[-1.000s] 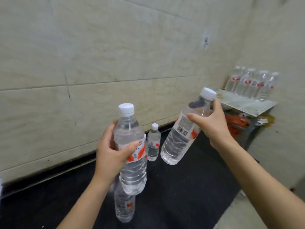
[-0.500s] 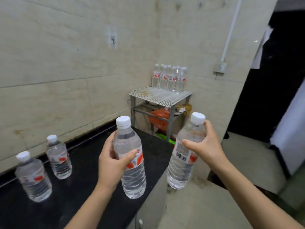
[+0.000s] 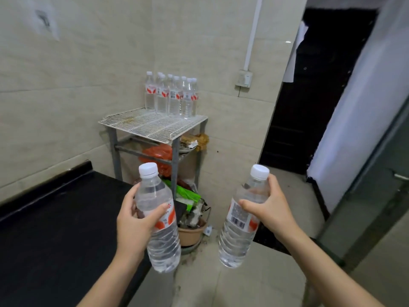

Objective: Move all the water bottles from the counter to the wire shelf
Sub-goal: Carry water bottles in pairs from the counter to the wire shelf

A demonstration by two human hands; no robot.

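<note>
Here two capped water bottles sit low in frame, left bottle (image 3: 158, 218) wrapped by the left grip (image 3: 135, 220), right bottle (image 3: 242, 220) by the right grip (image 3: 269, 210), carried upright toward the wire shelf (image 3: 152, 126), upper centre, holding clustered bottles (image 3: 171, 97).

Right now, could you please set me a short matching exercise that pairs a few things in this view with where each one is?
Things:
1. clear plastic water bottle with the barcode label facing the camera
2. cluster of clear plastic water bottles
3. red-orange plastic bag
4. brown plastic basin

Places:
A. on the floor beside the black counter
B. standing at the back of the white wire shelf, by the wall
C. held in the right hand
D. on the lower level, under the wire shelf top

Pairs: 1-C, 2-B, 3-D, 4-A
</note>
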